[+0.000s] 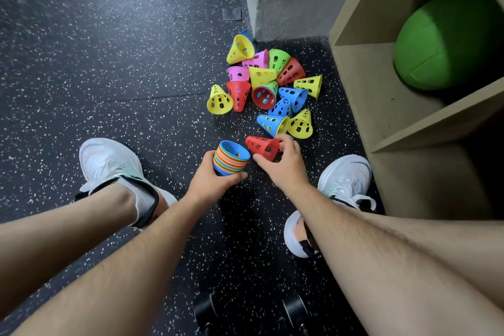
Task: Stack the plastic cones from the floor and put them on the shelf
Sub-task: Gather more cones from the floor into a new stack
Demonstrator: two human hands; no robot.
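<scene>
My left hand (211, 181) grips a stack of nested cones (230, 161) in many colours, its wide blue mouth facing up and away from me. Just to the right, my right hand (283, 163) holds a red cone (261, 147) lying on its side, thumb under its rim and fingers over the top. Beyond them a pile of loose cones (268, 87) in yellow, red, blue, pink and green lies on the dark speckled floor. The wooden shelf (381, 106) stands at the right.
A green ball (447, 41) fills the shelf's upper compartment. A grey wall corner (261, 8) rises behind the pile. My two white shoes (109, 163) (346, 177) flank the hands. Dark dumbbell ends (294, 311) lie at the bottom edge.
</scene>
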